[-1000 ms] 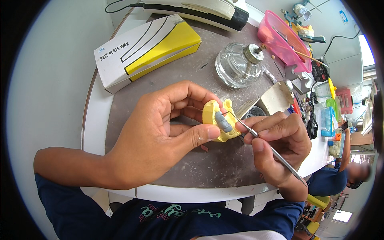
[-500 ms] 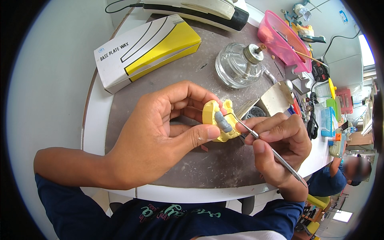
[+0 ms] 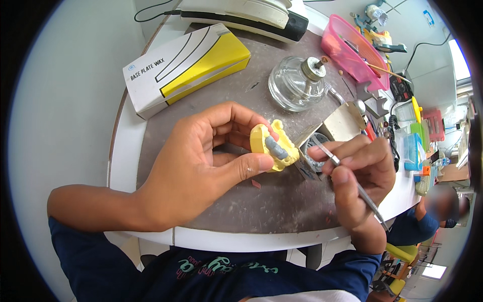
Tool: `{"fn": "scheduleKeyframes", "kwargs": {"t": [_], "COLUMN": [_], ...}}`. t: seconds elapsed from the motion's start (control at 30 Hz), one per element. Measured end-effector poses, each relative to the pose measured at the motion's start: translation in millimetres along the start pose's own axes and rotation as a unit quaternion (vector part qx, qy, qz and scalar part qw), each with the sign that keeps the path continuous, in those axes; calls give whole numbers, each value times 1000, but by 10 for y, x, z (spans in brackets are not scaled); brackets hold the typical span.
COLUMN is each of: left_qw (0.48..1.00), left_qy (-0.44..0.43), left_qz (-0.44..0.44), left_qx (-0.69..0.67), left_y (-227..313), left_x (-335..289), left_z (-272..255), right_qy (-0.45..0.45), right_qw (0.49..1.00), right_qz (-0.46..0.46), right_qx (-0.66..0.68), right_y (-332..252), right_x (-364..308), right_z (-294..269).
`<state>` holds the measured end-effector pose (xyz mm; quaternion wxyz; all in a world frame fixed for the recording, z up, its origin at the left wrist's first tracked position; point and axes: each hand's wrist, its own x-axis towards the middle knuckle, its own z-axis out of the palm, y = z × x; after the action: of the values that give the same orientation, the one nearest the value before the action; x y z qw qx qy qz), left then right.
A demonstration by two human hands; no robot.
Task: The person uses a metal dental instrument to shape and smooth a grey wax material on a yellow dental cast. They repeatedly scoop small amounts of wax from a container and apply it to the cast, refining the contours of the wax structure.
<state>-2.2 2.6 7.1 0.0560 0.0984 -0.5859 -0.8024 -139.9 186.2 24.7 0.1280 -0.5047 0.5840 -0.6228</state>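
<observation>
- Pale walls curve round the edge of the room, and beneath us sits the surface (image 3: 261, 214), white-rimmed and dark grey across its middle, dusty and flecked.
- Over on the far right, another person (image 3: 420, 221) in dark blue, well away from the action.
- Up top, a white and black appliance (image 3: 246, 14), trailing a dark cable.
- Just below it, a long white and yellow box (image 3: 188, 70) lies at a slant.
- Upper right, a pink basket (image 3: 347, 50) with assorted pieces and a thin stick poking out.
- Centre stage, the left grip (image 3: 193, 158): thumb on the near side, fingers behind, pinching a dental cast firmly off the surface!
- To its right, the right grip (image 3: 362, 171), thumb and fingers pressed together on a slim metal tool.
- Between the two, an open carton (image 3: 344, 123) shows grey material inside.
- Beyond them, a round glass lamp (image 3: 294, 88) stands upright, wick uncovered.
- And there's the yellow cast (image 3: 289, 143), held up between left thumb and fingers, near the carton.
- That metal tool (image 3: 368, 200) slants across the right hand, its upper end apart from the cast; whether it touches the grey material, I can't tell.
- On the cast, a lumpy grey strip (image 3: 275, 148).
- Smallest of all, a pink scrap (image 3: 256, 184) on the surface.
</observation>
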Motion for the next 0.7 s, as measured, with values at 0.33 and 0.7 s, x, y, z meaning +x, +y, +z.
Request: {"fn": "scheduleKeyframes", "kwargs": {"t": [0.33,0.7], "left_qw": [999,999], "left_qy": [14,10], "left_qz": [8,20], "left_qx": [36,34], "left_y": [132,70], "left_x": [-44,-38], "left_z": [117,101], "right_qy": [132,114], "right_qw": [980,982], "right_qz": [35,50], "right_qx": [-144,-145], "right_y": [-31,72], "right_x": [384,467], "right_z": [-321,-272]}}
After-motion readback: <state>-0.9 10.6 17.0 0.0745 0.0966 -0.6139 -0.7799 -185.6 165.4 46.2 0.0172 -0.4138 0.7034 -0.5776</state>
